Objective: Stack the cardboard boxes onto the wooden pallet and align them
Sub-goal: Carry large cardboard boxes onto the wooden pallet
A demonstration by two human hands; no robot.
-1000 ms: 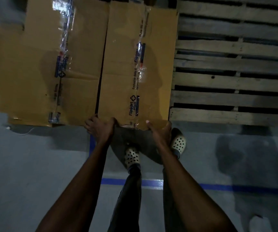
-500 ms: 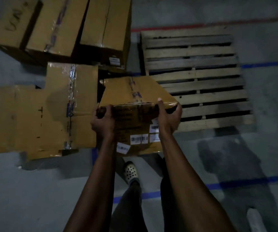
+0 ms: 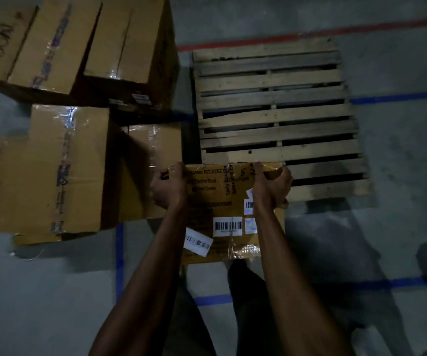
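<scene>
I hold a brown cardboard box (image 3: 222,204) off the floor, tipped so its labelled side with barcodes faces me. My left hand (image 3: 167,185) grips its upper left edge and my right hand (image 3: 271,187) grips its upper right edge, fingers curled over the top. The box hangs in front of the near left corner of the wooden pallet (image 3: 274,116), which lies bare on the floor at centre right. Another taped box (image 3: 153,150) stands just left of the held one.
More cardboard boxes stand on the left: a large low one (image 3: 43,170) and taller ones behind (image 3: 84,44). Blue and red tape lines cross the grey concrete floor (image 3: 400,227). My legs are below the box.
The box has come up off the floor and shifted right toward the pallet's near corner, tipping its labelled side to me. Both hands kept their grip.
</scene>
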